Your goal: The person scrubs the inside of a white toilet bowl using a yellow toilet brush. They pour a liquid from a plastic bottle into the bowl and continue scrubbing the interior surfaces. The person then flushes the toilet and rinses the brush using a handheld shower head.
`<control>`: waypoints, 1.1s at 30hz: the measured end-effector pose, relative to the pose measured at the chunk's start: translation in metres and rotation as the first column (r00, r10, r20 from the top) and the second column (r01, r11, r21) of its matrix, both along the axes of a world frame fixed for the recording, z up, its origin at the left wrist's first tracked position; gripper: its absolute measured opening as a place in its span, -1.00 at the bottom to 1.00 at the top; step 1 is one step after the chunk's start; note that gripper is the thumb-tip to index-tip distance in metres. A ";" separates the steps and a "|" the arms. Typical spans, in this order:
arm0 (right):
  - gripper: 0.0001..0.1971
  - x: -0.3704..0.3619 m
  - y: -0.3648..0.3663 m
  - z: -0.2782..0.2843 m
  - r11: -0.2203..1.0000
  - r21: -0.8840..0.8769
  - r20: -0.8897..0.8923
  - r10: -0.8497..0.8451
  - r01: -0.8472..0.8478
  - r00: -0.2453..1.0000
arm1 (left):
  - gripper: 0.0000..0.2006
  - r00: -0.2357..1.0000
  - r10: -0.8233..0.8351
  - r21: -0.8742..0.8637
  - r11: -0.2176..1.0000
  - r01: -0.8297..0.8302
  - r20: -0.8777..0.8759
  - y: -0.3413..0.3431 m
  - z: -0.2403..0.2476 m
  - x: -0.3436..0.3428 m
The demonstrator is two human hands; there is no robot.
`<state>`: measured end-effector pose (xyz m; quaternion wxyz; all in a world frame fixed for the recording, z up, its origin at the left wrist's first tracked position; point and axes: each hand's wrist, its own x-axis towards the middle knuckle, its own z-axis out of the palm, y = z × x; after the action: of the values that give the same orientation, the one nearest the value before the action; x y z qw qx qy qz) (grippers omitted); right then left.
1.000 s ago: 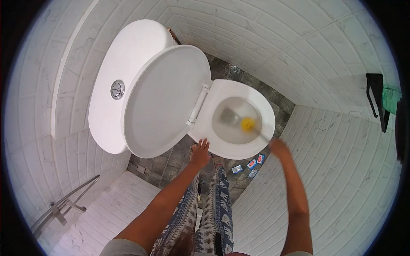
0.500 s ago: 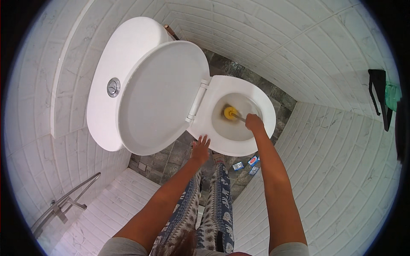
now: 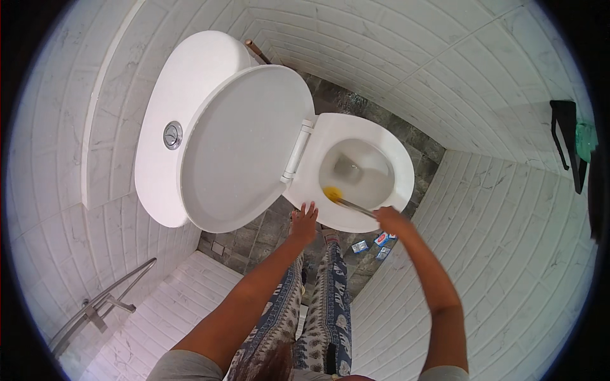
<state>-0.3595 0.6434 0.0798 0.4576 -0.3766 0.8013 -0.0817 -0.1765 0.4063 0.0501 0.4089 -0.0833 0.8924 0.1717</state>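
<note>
My right hand (image 3: 393, 220) is closed around the handle of a toilet brush (image 3: 356, 207). Its yellow head (image 3: 332, 193) is at the near left inner edge of the toilet bowl (image 3: 375, 181), just under the rim. At the near left edge of the white toilet seat (image 3: 401, 159), my left hand (image 3: 304, 222) rests with its fingers spread. The raised lid (image 3: 244, 149) leans back against the cistern (image 3: 155, 171). Some water shows at the bottom of the bowl.
Several small blue-and-white packets (image 3: 360, 246) lie on the grey tiled floor (image 3: 248, 238). A brown stick (image 3: 257, 52) stands behind the cistern. White tiled walls close in. A metal rail (image 3: 105, 298) is at lower left, a black wall holder (image 3: 565, 143) with a green item at right.
The brush head has moved from the middle of the bowl to its near left edge. My right hand has come back toward me past the rim. The left hand stays at the seat.
</note>
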 end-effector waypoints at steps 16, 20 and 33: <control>-0.84 -0.001 -0.050 0.046 0.954 -0.137 0.157 -0.246 0.268 0.956 | -0.30 0.995 0.066 -0.006 0.998 -0.067 -0.078 -0.017 0.019 -0.005; -0.77 -0.044 -0.021 0.041 0.925 0.344 -0.184 -0.099 0.158 0.978 | -0.29 0.981 0.157 0.060 0.987 -0.152 -0.111 -0.019 0.015 -0.001; -0.68 0.041 -0.001 0.027 0.955 0.209 -0.216 -0.164 0.210 0.962 | -0.31 0.998 0.035 -0.029 0.999 -0.037 -0.048 0.006 0.048 -0.004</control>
<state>-0.3184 0.6426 0.1064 0.4071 -0.2493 0.8787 0.0062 -0.1809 0.4127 0.0978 0.3832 -0.1014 0.9026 0.1678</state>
